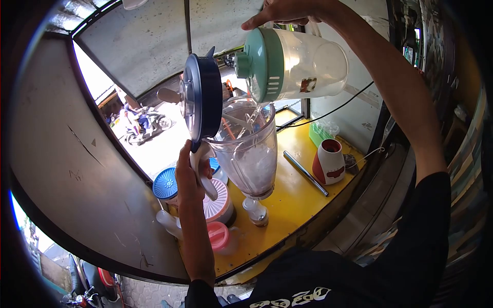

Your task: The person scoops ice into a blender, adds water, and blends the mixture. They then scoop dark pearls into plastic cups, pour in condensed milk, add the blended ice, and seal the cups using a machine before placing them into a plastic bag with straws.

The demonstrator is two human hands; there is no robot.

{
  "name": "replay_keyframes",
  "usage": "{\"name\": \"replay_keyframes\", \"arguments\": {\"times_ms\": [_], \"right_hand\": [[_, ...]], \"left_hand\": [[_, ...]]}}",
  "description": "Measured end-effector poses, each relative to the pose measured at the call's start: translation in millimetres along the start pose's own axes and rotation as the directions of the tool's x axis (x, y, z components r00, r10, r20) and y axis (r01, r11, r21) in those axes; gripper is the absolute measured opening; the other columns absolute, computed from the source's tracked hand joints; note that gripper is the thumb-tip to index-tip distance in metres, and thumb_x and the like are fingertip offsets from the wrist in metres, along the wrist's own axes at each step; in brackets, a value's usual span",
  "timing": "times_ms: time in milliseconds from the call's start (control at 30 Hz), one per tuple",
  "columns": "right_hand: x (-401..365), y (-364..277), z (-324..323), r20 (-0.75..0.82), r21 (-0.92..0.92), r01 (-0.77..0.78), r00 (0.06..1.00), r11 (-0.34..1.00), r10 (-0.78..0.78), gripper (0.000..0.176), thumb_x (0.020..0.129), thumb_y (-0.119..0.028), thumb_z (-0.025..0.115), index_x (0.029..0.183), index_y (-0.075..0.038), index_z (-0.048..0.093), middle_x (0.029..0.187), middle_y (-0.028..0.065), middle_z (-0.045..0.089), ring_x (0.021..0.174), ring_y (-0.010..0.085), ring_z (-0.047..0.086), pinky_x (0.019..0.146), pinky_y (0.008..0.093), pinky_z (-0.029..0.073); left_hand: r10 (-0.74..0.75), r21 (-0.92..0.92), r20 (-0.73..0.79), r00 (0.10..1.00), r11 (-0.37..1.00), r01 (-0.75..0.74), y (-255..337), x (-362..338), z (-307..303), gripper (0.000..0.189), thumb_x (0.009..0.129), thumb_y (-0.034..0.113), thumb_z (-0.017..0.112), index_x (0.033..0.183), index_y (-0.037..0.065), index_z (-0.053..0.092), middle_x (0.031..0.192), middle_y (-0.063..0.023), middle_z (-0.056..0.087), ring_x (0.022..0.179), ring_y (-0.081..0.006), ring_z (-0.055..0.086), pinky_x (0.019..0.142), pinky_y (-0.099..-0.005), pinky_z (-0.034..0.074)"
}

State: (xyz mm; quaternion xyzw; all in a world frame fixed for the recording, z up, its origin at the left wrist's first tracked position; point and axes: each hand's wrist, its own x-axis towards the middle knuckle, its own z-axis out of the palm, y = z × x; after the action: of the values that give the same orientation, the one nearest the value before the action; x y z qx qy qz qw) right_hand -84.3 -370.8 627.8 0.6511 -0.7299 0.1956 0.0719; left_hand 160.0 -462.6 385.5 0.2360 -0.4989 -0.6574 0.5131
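My left hand is closed around the handle of a clear blender jar, which is lifted above the yellow counter. Whitish contents sit low in the jar. A dark blue lid stands on edge at the jar's mouth, its lower rim by my left fingertips. Higher up, my right hand grips a clear pitcher with a green lid. The pitcher lies tipped on its side, its lid end over the jar's opening. Clear streaks show below that lid; the pitcher's handle is mostly hidden by my hand.
On the yellow counter are a red-and-white blender base, a metal tube, a small jar and tubs with blue and pink lids. A black cord hangs behind. Metal panels flank the counter.
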Motion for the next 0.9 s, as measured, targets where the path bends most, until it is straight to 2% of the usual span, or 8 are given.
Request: {"name": "replay_keyframes", "arguments": {"times_ms": [67,200,267,400,467,600,767,900], "right_hand": [[-7.3,-3.4,-5.2,0.038,0.050,0.087,0.995,0.995,-0.089,0.060,0.067,-0.054,0.063,0.068,0.006,0.056,0.048,0.0047,0.041,0.043,0.0160,0.038,0.045,0.0338,0.032],[6.8,-2.4,2.8,0.022,-0.008,0.039,0.999,0.999,-0.039,0.061,0.067,-0.054,0.063,0.069,0.006,0.057,0.048,0.0047,0.042,0.043,0.0161,0.038,0.046,0.0333,0.032],[6.5,-3.7,5.2,-0.055,0.050,0.070,0.996,0.996,-0.067,0.061,0.067,-0.055,0.063,0.069,0.006,0.057,0.049,0.0050,0.043,0.043,0.0159,0.038,0.046,0.0330,0.032],[15.0,-0.3,9.0,-0.105,-0.003,0.140,0.985,0.990,-0.140,0.059,0.067,-0.055,0.063,0.068,0.004,0.056,0.047,0.0036,0.040,0.042,0.0151,0.036,0.046,0.0330,0.031],[10.5,-7.0,1.4,0.058,0.006,0.059,0.997,0.998,-0.060,0.057,0.069,-0.054,0.063,0.065,0.002,0.055,0.045,0.0017,0.036,0.040,0.0142,0.034,0.045,0.0330,0.030],[4.1,-13.4,1.3,0.046,-0.013,0.055,0.997,0.998,-0.054,0.055,0.070,-0.053,0.062,0.062,0.001,0.053,0.044,0.0000,0.032,0.040,0.0132,0.031,0.043,0.0325,0.027],[6.1,-12.8,5.8,-0.010,0.059,0.073,0.997,0.996,-0.072,0.057,0.069,-0.054,0.063,0.059,0.001,0.052,0.044,0.0001,0.032,0.040,0.0129,0.030,0.041,0.0320,0.025],[5.7,-16.6,3.3,0.038,0.002,0.074,0.997,0.997,-0.074,0.057,0.069,-0.053,0.063,0.063,0.002,0.053,0.045,0.0005,0.032,0.040,0.0128,0.030,0.042,0.0319,0.025]], "left_hand": [[0.000,0.003,-0.005,1.000,1.000,0.000,1.3,-0.8,0.2,0.040,0.083,0.040,0.047,0.085,0.000,0.055,0.048,-0.0059,0.048,0.037,-0.0121,0.044,0.037,-0.0229,0.036],[-0.003,0.011,-0.037,0.999,1.000,0.003,4.5,-4.0,3.9,0.041,0.083,0.041,0.045,0.081,0.002,0.055,0.045,-0.0045,0.044,0.035,-0.0113,0.040,0.038,-0.0235,0.034],[0.003,0.034,-0.064,0.998,0.999,-0.001,5.9,-4.9,5.0,0.042,0.084,0.043,0.043,0.077,0.004,0.054,0.043,-0.0032,0.041,0.034,-0.0105,0.036,0.038,-0.0242,0.033],[0.014,0.037,-0.071,0.997,0.999,-0.011,7.0,-6.5,3.7,0.041,0.084,0.042,0.042,0.079,0.004,0.054,0.043,-0.0030,0.041,0.034,-0.0101,0.036,0.037,-0.0238,0.033],[0.015,0.033,-0.070,0.997,0.999,-0.013,7.8,-7.0,2.2,0.040,0.084,0.042,0.042,0.079,0.004,0.054,0.043,-0.0029,0.041,0.034,-0.0099,0.036,0.037,-0.0238,0.032],[0.006,0.012,-0.049,0.999,1.000,-0.006,9.6,-9.0,0.7,0.039,0.085,0.041,0.041,0.078,0.005,0.053,0.042,-0.0028,0.040,0.034,-0.0097,0.035,0.037,-0.0238,0.031],[0.028,0.000,-0.032,0.999,1.000,-0.028,11.0,-11.1,-3.3,0.038,0.084,0.041,0.042,0.077,0.005,0.053,0.042,-0.0022,0.039,0.034,-0.0095,0.035,0.037,-0.0238,0.031],[0.027,-0.005,-0.054,0.998,1.000,-0.028,11.2,-12.8,-5.8,0.038,0.084,0.041,0.042,0.078,0.005,0.053,0.042,-0.0018,0.039,0.034,-0.0096,0.035,0.037,-0.0239,0.031]]}}
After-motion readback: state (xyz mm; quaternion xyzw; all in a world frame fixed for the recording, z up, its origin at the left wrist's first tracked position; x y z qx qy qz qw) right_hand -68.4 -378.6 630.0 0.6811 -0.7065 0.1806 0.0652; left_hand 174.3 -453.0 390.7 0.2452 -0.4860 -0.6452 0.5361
